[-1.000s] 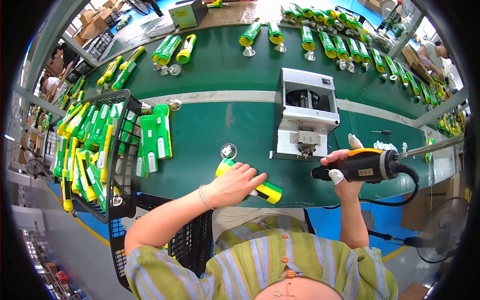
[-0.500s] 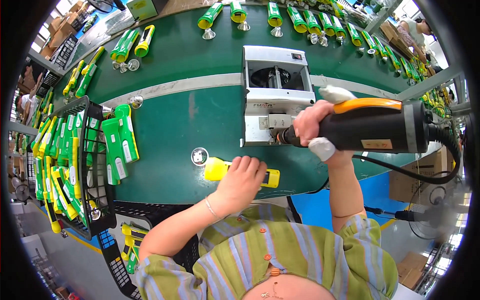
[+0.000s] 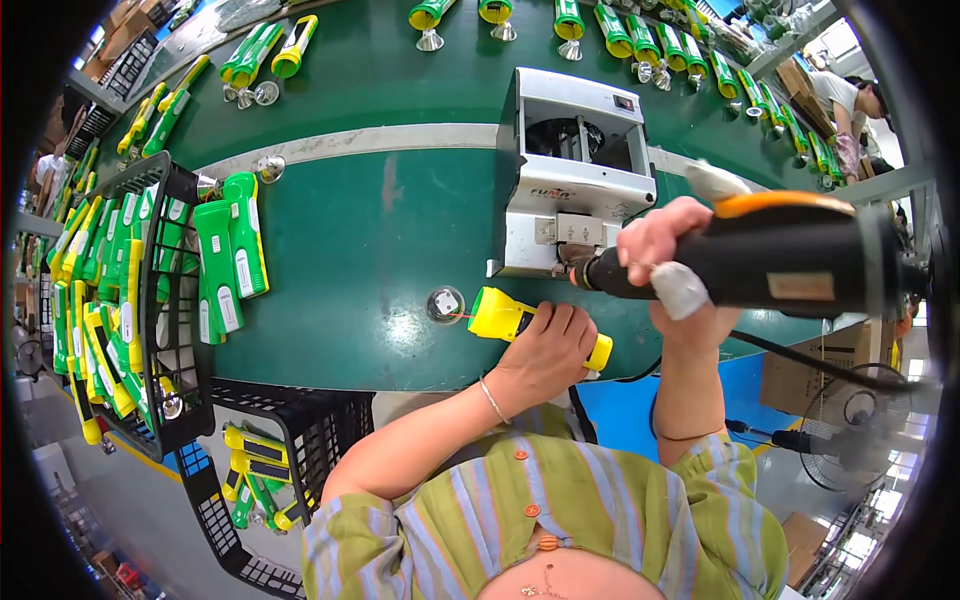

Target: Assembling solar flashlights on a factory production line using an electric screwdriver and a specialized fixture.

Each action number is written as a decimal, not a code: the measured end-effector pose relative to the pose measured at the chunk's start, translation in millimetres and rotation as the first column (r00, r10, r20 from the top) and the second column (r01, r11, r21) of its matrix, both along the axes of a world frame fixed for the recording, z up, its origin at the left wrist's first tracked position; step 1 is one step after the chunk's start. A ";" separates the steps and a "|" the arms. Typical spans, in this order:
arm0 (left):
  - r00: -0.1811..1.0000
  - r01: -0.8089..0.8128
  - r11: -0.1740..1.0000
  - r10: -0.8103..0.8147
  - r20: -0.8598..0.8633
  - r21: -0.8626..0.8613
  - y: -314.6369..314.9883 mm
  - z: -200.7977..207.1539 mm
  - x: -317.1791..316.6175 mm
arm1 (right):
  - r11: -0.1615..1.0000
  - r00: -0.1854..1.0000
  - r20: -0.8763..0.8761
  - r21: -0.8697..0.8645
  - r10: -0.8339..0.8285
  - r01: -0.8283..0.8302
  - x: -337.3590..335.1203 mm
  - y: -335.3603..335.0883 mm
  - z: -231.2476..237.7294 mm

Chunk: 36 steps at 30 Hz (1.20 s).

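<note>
My left hand is wrapped over a yellow-and-green flashlight, which lies on its side on the green table. From its open head end a thin red wire runs to a round clear reflector cup lying beside it. My right hand grips a black electric screwdriver with an orange lever along its top. Its tip meets the front block of a silver screw feeder; whether a screw sits on the tip cannot be made out. White covers are on some right-hand fingers.
Left, a black crate is full of flashlights, with loose green flashlights against it. A lower black basket holds more. Flashlights with dangling reflectors line the table's far side. A fan stands right; another person is far right.
My left hand has slid the flashlight rightward, closer to the screw feeder, and tilted it; the reflector cup moved along. The screwdriver stays at the feeder's front. The whole view has shifted.
</note>
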<state>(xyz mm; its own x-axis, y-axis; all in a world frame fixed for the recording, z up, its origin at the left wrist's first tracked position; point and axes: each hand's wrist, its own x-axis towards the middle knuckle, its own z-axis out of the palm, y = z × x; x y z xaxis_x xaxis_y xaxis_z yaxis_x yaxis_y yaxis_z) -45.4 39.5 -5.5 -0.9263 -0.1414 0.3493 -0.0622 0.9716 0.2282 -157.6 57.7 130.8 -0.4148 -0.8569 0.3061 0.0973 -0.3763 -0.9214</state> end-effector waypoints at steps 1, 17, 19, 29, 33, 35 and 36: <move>1.000 0.003 1.000 -0.003 -0.015 0.002 0.2 0.0 -0.1 | 1.000 0.986 -0.166 -0.020 -0.018 0.015 -9.1 1.8 -1.9; 0.998 -0.020 1.000 0.019 -0.054 -0.004 5.1 -7.4 -1.0 | 0.998 0.996 -0.092 0.053 0.018 -0.013 4.7 -2.0 -20.2; 0.998 -0.011 0.997 0.016 -0.058 0.082 7.0 -12.8 -1.3 | 0.999 0.999 0.018 0.018 0.036 -0.036 14.2 -3.7 -24.7; 0.977 -0.012 0.979 0.054 -0.205 0.202 13.5 -29.1 -7.7 | 0.967 0.973 -0.189 0.239 0.132 -0.085 23.2 -5.5 -43.3; 0.980 -0.034 0.979 0.073 -0.187 0.203 12.4 -38.3 -11.9 | 0.945 0.974 -0.115 0.288 0.196 -0.156 21.9 -1.3 -40.5; 0.976 -0.040 0.997 0.052 -0.212 0.059 10.1 -30.3 -11.4 | 0.975 0.982 0.007 0.113 0.191 -0.190 20.7 -5.2 -35.4; 0.986 -0.013 0.996 0.026 -0.163 0.083 9.8 -25.0 -4.0 | 0.987 0.987 0.081 0.076 0.136 -0.142 24.7 -8.2 -26.3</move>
